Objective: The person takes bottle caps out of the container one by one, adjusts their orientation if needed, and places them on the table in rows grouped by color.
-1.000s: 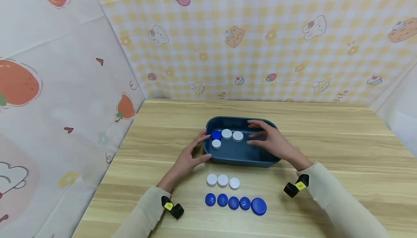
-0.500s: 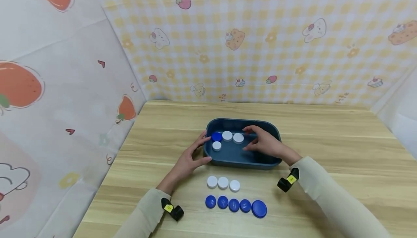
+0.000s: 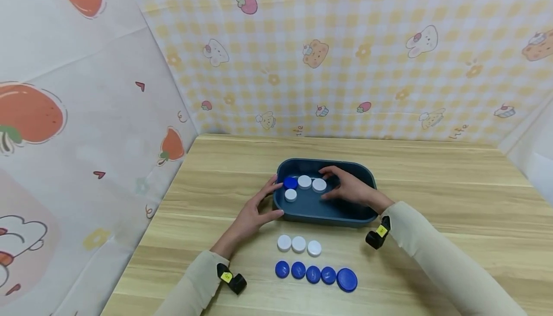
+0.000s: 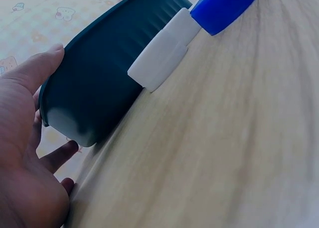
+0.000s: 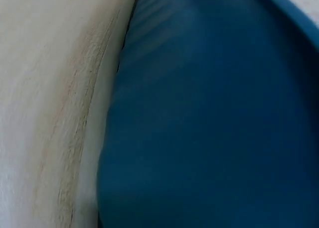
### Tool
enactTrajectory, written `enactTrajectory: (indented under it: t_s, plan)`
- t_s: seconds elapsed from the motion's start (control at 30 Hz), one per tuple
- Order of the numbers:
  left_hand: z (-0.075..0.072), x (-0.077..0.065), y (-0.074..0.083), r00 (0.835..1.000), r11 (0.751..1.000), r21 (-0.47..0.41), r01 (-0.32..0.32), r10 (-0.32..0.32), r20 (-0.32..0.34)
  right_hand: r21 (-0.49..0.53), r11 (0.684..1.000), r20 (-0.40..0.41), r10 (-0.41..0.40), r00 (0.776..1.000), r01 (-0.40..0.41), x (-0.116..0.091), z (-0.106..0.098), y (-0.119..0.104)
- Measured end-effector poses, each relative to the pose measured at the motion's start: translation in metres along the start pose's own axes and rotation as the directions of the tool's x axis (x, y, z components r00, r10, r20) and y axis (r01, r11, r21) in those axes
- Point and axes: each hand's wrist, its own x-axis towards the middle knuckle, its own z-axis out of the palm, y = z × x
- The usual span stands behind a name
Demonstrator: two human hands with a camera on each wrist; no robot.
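Inside the tray (image 3: 325, 219), toward its far edge, the rightmost white cap (image 3: 319, 185) lay left of the nearer right hand (image 3: 353, 190), between parted fingers.

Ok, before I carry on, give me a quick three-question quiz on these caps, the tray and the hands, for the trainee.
1. How many blue caps lie on the table, outside the tray?
2. True or false: the left hand touches the tray.
3. Fill in: inside the tray are three white caps and one ____ cap.

Key: 1. Five. 2. True. 3. Blue.
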Motion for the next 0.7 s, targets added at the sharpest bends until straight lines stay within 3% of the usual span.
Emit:
enactTrajectory:
  t_s: [0.7]
  plan:
    - [0.0017,0.0007,-0.0024,1.000,1.000,-0.026,-0.017,0.017,-0.013,-0.125,0.992,0.059,0.005,0.998,0.002,0.0046,0.0043,0.0048]
